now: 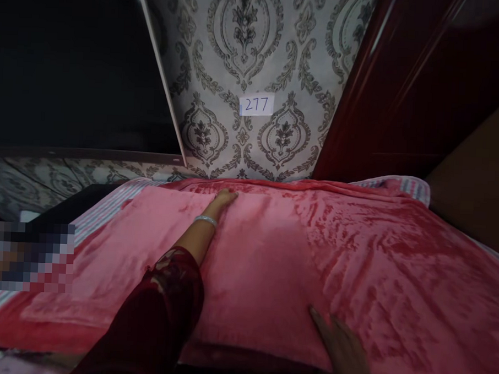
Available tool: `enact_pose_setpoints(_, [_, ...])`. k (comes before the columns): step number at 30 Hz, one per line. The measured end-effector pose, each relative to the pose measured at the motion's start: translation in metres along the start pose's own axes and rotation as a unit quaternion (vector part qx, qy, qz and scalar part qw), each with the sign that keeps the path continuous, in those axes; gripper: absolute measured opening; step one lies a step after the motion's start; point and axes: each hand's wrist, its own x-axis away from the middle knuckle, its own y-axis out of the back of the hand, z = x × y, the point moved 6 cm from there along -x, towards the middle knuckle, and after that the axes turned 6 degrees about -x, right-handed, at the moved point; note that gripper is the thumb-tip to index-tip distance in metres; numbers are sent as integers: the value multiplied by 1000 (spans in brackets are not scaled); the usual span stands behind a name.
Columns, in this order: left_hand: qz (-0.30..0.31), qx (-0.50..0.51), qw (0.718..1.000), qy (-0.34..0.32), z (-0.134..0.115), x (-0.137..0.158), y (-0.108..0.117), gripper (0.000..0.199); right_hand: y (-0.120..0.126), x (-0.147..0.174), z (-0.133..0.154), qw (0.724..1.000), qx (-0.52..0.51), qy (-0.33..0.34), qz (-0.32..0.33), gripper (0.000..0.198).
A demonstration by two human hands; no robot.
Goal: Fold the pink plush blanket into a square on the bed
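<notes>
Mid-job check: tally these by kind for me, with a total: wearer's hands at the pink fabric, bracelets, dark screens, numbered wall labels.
Hands at the pink fabric: 2 (left hand, right hand)
Bracelets: 1
Dark screens: 1
Numbered wall labels: 1
Total: 5

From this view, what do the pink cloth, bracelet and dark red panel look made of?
Pink cloth: probably plush fleece, soft and matte; its nap shows light and dark brushed patches.
Bracelet: pale and silvery, perhaps metal; too small to be sure.
Dark red panel: glossy, maybe lacquered wood or laminate; streaky reflections show.
</notes>
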Motion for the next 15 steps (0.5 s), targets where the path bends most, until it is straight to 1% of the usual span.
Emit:
enact_pose_setpoints(2, [-4, 8, 1000, 3, 2, 0, 3, 47, 1, -1, 1, 1000, -1, -15, 5, 85])
enact_pose_setpoints(6, [-35, -10, 999, 10, 6, 9, 5, 47, 2, -3, 4, 999, 18, -27, 10, 81])
enact_pose_setpoints(8, [-33, -20, 999, 14, 6, 14, 3, 44, 3, -6, 6, 999, 20, -43, 2, 79])
enact_pose_setpoints(10, [-19, -23, 999, 17, 6, 16, 3, 45, 5, -9, 8, 998, 17, -61, -10, 79])
enact_pose_setpoints(15, [5, -4, 1000, 12, 7, 19, 11, 65, 8, -15, 12, 996, -1, -86, -15, 84])
